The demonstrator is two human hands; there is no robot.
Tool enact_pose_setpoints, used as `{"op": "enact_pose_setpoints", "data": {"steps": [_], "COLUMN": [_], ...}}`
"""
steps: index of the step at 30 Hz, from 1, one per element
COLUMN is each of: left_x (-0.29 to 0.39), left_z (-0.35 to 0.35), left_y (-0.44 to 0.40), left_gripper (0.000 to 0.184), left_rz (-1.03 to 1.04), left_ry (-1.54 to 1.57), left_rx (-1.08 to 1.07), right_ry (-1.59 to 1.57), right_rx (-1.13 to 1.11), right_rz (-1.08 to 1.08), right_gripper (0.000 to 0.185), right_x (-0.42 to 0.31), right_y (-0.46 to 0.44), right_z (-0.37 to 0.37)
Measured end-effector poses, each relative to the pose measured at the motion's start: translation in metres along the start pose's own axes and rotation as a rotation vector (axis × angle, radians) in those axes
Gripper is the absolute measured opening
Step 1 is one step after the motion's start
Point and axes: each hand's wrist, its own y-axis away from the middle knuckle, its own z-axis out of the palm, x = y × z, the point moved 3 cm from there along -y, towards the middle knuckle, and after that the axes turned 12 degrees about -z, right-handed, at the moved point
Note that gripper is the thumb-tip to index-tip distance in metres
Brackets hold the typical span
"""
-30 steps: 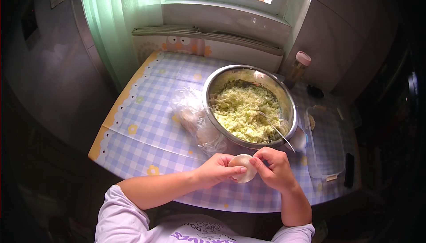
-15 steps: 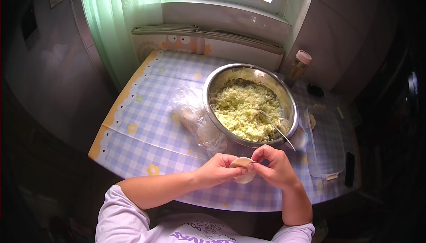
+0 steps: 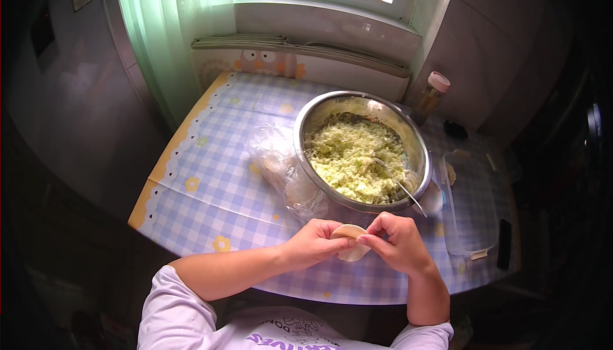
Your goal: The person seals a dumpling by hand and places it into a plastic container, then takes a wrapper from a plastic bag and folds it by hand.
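Between my two hands, over the front of the table, is a round, pale dumpling wrapper (image 3: 352, 253). My left hand (image 3: 311, 244) grips its left side, thumb lying across the front. On the right edge, the thumb and fingers of my right hand (image 3: 397, 241) pinch the dough. Whether filling lies inside the wrapper cannot be made out. Just beyond my hands stands a large steel bowl (image 3: 309, 170) of shredded pale-green filling (image 3: 357, 155). A thin metal utensil handle (image 3: 408, 195) leans out over the bowl's near right rim.
A clear plastic bag (image 3: 284, 168) with pale contents lies left of the bowl. To the right sits a transparent plastic tray (image 3: 471, 251), with a dark oblong object (image 3: 504, 244) beside it. A pink-lidded jar (image 3: 438, 83) stands behind. A checked cloth (image 3: 217, 139) covers the table.
The fingers of my right hand have shifted slightly along the wrapper's edge and sit closer together. Both hands keep hold of the wrapper, and the surroundings are the same.
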Motion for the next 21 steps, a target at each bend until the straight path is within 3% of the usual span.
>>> {"op": "enact_pose_setpoints", "data": {"steps": [11, 21], "left_x": [-0.0031, -0.0035], "left_z": [0.0002, -0.0012], "left_y": [-0.0013, -0.0014], "left_gripper": [0.028, 0.027], "left_rz": [0.025, 0.07], "left_ry": [-0.057, -0.126], "left_rx": [0.037, 0.042], "right_ry": [0.024, -0.036], "right_rx": [0.015, 0.011], "right_rz": [-0.147, -0.115], "right_gripper": [0.017, 0.014], "right_x": [0.0027, 0.0062], "right_y": [-0.004, -0.0023], "right_z": [0.0008, 0.0031]}}
